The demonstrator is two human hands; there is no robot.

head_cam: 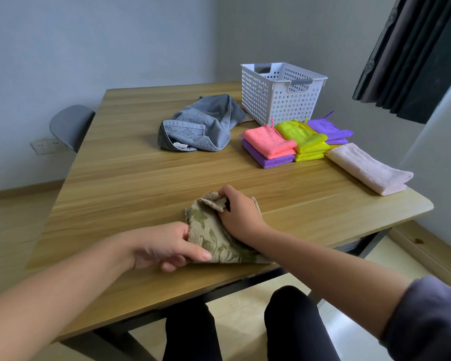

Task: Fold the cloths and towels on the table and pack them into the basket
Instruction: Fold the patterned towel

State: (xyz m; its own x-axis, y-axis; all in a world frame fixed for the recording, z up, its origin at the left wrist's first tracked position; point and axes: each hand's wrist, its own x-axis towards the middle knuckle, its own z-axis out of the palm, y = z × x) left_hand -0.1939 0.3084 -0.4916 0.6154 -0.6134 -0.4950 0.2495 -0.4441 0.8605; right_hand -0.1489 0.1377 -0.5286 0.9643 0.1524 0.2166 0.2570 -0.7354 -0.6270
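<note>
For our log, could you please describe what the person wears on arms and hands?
The left hand and right hand are bare, no gloves, rings or watch. A greyish-purple sleeve is pushed up the right arm; the left forearm shows no sleeve.

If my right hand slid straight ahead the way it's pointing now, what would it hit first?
Probably the crumpled grey towel; the right hand, gripping the patterned cloth, points away and leftward, with bare table between.

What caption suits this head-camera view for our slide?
Left hand and right hand grip a beige leaf-patterned cloth on the table; unfolded grey towel and white basket beyond.
</note>
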